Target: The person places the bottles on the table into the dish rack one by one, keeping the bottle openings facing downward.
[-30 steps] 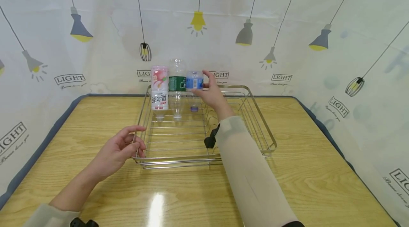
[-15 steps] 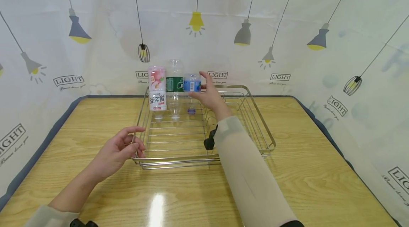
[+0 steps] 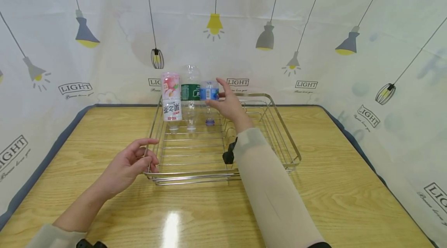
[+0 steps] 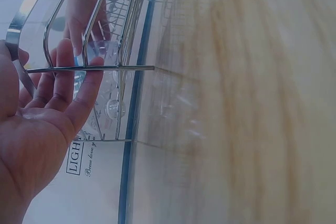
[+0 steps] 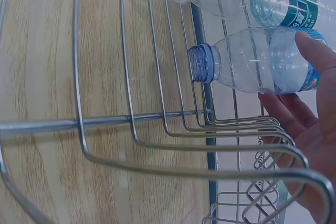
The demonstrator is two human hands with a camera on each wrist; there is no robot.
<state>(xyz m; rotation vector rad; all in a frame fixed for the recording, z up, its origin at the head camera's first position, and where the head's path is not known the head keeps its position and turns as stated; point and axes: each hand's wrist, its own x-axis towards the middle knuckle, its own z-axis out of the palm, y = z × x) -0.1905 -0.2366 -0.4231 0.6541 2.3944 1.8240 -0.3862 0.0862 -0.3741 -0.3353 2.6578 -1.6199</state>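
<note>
A clear plastic bottle with a blue label [image 3: 209, 93] stands upside down at the back of a wire dish rack [image 3: 195, 171]. My right hand [image 3: 228, 104] holds it from the right, thumb in front and fingers behind. Its purple-ringed neck [image 5: 202, 63] points down and shows no cap in the right wrist view. Left of it stand two more inverted bottles: a clear one with a green label [image 3: 190, 92] and a pink-and-white one [image 3: 171, 96]. At the rack's front left corner, my left hand [image 3: 127, 166] holds the rim, with its fingers reaching inside the wires [image 4: 86, 67].
The rack rests on a wood-grain table [image 3: 115, 217]. Its right part has raised wire dividers [image 5: 247, 129]. A pale cloth backdrop [image 3: 307, 3] with printed lamps rises behind and at both sides.
The blue-label bottle has come down a little in my right hand and shifted slightly forward. My left hand keeps its place on the rack, and the whole view has shifted slightly.
</note>
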